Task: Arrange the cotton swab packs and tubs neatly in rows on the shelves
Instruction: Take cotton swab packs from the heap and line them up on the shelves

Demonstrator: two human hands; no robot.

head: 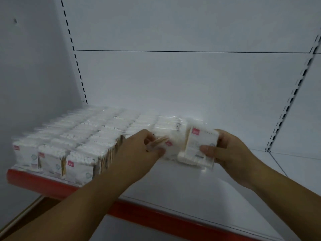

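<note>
Swab packs [73, 143] reach shelf [191, 188] edge, left | left hand [139, 150], right hand [231, 153] each pinch one | room rightward

White metal shelf [173, 186], edged in front by a red strip [40, 184]. Standing right behind the strip's left end: a tight block of cotton swab packs [78, 138], upright, in rows running back to the rear panel [173, 80]. Toward the strip's middle and set well back from it: a shorter row of packs [166, 121]. Between that row and the strip: a blurred pack [167, 145] and an upright pack [199, 146], side by side; resting on the shelf or lifted, not clear.
</note>
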